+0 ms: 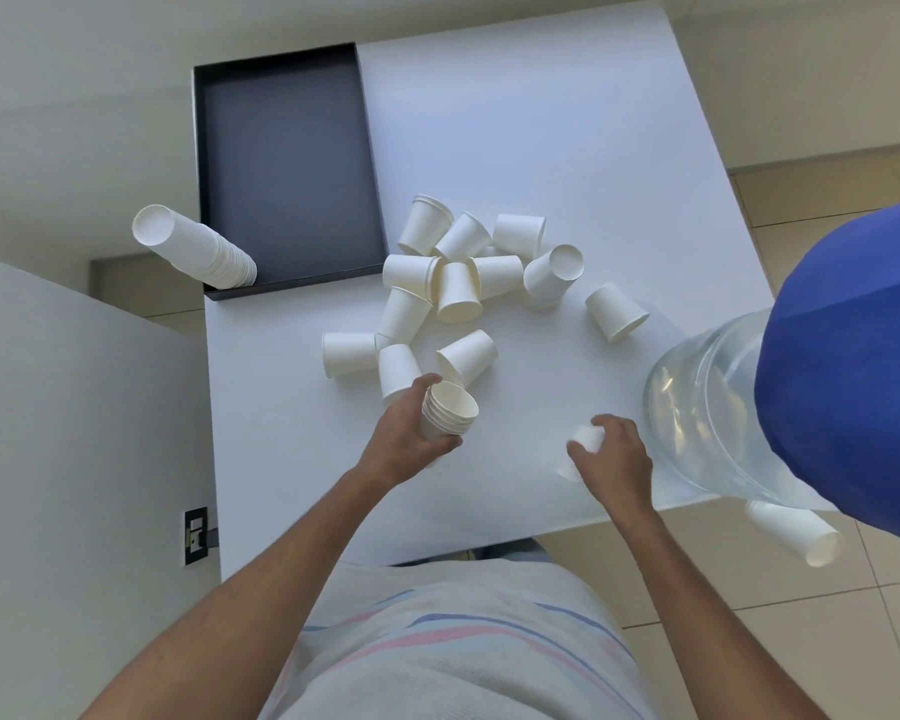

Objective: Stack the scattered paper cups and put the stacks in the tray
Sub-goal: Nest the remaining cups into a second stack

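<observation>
My left hand grips a short stack of white paper cups, mouth up, just above the white table. To its right, my right hand closes around a single white cup lying on the table, bottom end pointing away from me. Several loose white cups lie scattered on their sides in the table's middle. A dark tray sits at the far left corner, and a tall cup stack stands in its near left corner, leaning left.
A large clear water jug with a blue cap stands at the table's right edge beside my right hand. Another short cup stack shows beyond the table's near right edge. A white wall panel runs along the left.
</observation>
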`<action>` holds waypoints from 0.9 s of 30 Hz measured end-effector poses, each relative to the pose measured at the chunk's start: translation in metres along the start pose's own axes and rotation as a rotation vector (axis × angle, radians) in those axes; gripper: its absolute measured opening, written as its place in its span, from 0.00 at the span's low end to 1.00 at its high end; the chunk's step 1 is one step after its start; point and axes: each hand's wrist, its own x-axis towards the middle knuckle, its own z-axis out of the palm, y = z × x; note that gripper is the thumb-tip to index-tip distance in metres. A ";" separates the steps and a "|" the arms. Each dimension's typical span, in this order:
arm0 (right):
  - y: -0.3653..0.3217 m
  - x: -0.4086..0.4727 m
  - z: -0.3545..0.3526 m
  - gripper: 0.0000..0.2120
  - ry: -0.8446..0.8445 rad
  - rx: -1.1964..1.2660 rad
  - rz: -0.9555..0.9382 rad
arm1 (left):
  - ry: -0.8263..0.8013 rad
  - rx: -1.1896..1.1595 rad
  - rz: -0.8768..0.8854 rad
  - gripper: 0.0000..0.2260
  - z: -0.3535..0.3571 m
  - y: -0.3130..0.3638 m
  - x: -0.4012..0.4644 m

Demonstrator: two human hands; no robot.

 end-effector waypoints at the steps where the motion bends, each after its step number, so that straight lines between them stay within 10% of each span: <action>1: -0.012 0.002 -0.003 0.19 0.006 0.086 0.021 | -0.015 0.002 -0.002 0.33 -0.001 -0.001 -0.001; 8: -0.088 0.010 -0.006 0.07 -0.249 1.093 0.357 | -0.087 -0.005 -0.005 0.34 -0.003 -0.002 -0.009; 15: -0.120 0.000 0.015 0.10 -0.416 1.436 0.413 | -0.128 -0.014 -0.001 0.35 -0.007 -0.003 -0.021; 22: -0.123 -0.009 0.032 0.11 -0.447 1.242 0.181 | -0.088 -0.067 -0.022 0.36 -0.012 -0.005 -0.029; 27: -0.119 -0.016 0.035 0.30 -0.463 0.831 -0.077 | -0.070 -0.081 -0.015 0.36 -0.016 -0.011 -0.035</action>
